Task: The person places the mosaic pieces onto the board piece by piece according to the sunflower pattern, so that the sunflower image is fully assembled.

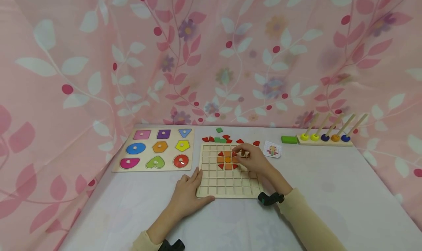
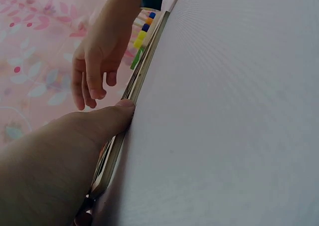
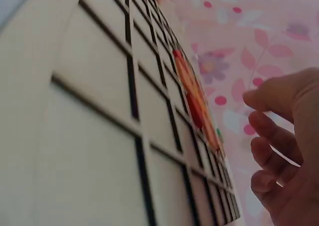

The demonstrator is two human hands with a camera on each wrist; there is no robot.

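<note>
A square wooden grid board lies at the middle of the table. My left hand rests at its near left corner, fingers straight along the left side and thumb against the front edge. My right hand hovers over the upper right part, fingers loosely bent, with nothing between them in the right wrist view. Beside its fingertips is a pattern on the grid: orange squares around an orange round piece, with red quarter-round pieces at the corners.
Loose red pieces and green pieces lie behind the board. A pattern card lies to its right. Farther right are a green block and a peg stand with coloured beads. A knobbed shape puzzle lies left.
</note>
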